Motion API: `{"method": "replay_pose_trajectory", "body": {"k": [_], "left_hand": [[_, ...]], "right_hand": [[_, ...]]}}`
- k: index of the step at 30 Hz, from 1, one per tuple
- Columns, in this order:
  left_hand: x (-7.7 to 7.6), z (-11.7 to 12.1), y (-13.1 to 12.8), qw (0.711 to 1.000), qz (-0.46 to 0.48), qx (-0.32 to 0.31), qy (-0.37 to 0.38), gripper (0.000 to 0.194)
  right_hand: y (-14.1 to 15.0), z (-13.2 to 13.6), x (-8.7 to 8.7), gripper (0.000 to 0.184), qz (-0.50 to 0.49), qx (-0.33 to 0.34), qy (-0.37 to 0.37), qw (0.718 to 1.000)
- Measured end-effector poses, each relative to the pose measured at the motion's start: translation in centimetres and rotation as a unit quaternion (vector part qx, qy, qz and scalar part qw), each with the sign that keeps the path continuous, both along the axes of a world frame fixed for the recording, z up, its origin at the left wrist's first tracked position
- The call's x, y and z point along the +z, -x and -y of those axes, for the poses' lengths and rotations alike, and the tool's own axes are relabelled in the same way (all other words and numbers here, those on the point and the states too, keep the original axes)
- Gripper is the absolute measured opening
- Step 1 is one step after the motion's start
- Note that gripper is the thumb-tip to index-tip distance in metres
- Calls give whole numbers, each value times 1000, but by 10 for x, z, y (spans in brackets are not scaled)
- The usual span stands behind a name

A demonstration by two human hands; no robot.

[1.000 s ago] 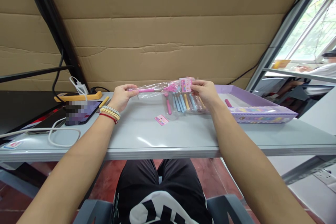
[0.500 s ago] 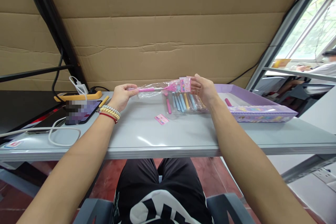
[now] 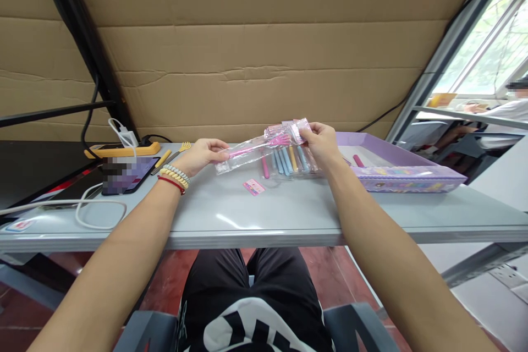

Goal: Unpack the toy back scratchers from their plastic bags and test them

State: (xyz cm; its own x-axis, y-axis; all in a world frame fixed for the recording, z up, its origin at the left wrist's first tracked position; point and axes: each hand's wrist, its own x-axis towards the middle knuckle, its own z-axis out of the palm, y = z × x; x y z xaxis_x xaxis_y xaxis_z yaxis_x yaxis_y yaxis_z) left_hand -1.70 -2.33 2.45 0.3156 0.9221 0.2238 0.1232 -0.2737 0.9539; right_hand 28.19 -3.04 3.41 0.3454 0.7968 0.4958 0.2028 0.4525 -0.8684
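Observation:
A pink fork [image 3: 251, 148] lies inside a clear plastic bag [image 3: 231, 165], held slantwise above the table. My left hand [image 3: 203, 157] pinches the lower left end of the bag at the fork's handle. My right hand [image 3: 320, 142] is closed on the bag's upper right end, beside the fork's tines and a pink printed patch. Beneath the bag lie several blue-handled pieces [image 3: 284, 162] in clear wrapping, with a yellow one among them. A pink handle [image 3: 265, 168] is next to these, partly covered. A small pink card [image 3: 253, 187] lies flat in front.
At right stands an open purple box [image 3: 412, 180] with a pink piece [image 3: 358, 160] inside. A phone [image 3: 138, 176], a yellow fork [image 3: 184, 147], white cables and a yellow-edged object [image 3: 124, 150] lie at left. Cardboard [image 3: 264, 77] closes off the back. Another person sits far right.
The bag has tilted, its left end dropping and its right end rising. My right hand has gone from spread fingers to gripping the bag's end. My left hand has shifted slightly right.

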Motion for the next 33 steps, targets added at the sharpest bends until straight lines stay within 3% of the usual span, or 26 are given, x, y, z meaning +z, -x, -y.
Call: {"method": "replay_pose_trajectory", "body": {"k": [4,7,12,15,16,18,20,23,26,33], "left_hand": [[2,10,-5,982,-118,-141,50,26],[0,11,-8,964,-167,-201,50,20],[-7,4,-11,974,-121,-188,37,18],[-8,4,-16,988,-38,-139,60,21],[-7,5,-18,990,-12,-122,67,23],[-7,8,-23,993,28,-90,76,27],[-7,9,-27,994,51,-63,73,32],[-9,10,-31,996,51,-52,55,33],[-10,11,-34,997,21,-62,45,30],[-13,14,-42,997,23,-48,64,29]], "right_hand": [[5,-1,-3,21,-15,18,-36,999],[7,-6,-8,33,-15,23,-54,998],[12,-14,-14,43,-29,-40,-64,997],[26,-7,-21,36,53,-63,-92,992],[33,-3,-24,34,102,-36,-95,990],[47,7,-30,34,204,87,-74,972],[60,17,-35,36,271,214,-46,938],[71,26,-39,36,319,334,1,887],[73,29,-39,30,325,375,32,868],[76,21,-43,27,238,344,85,904]]}}
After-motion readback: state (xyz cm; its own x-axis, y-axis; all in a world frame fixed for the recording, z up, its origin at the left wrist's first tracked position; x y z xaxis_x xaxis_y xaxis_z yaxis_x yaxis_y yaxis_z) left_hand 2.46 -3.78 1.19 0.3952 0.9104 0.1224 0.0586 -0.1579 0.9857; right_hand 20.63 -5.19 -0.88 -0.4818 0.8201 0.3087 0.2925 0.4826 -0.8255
